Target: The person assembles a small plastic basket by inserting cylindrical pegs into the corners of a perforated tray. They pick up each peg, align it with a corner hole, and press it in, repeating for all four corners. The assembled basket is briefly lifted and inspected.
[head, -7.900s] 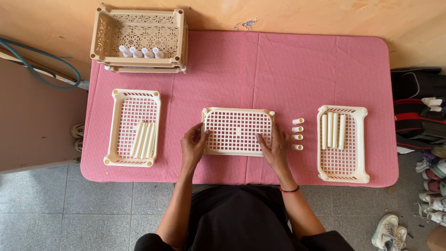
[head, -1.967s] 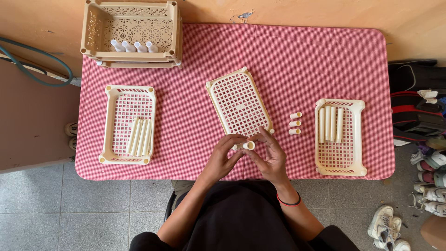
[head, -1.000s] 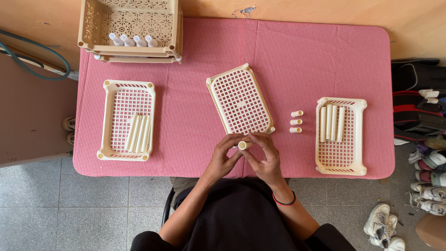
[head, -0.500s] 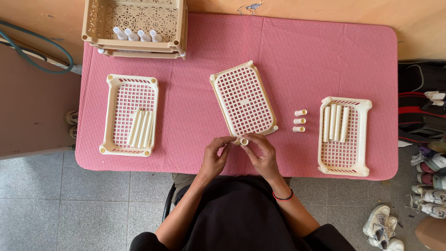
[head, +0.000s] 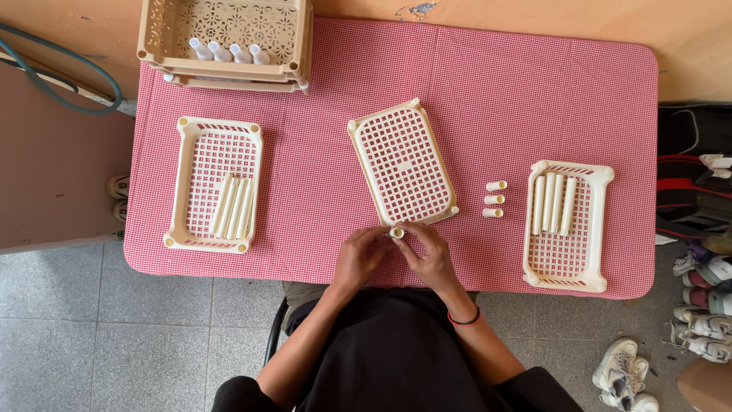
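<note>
Both hands w/ the short cream plastic tube (head: 397, 232) have crept a bit farther from the body since half a sec ago, now right up at the near corner of the tilted cream perforated plastic tray (head: 402, 162). Left hand (head: 358, 257) and right hand (head: 427, 254) both pinch the tube betw. fingertips, above the red-white checked tablecloth (head: 473, 99). Tube's open end faces up at the camera, so long axis is roughly vertical; tray corner lies just beyond it, touching or nearly, can't tell. Hands abt equally near. Three more short cream tubes (head: 495, 199) sit right of tray, well apart from the fingers.
</note>
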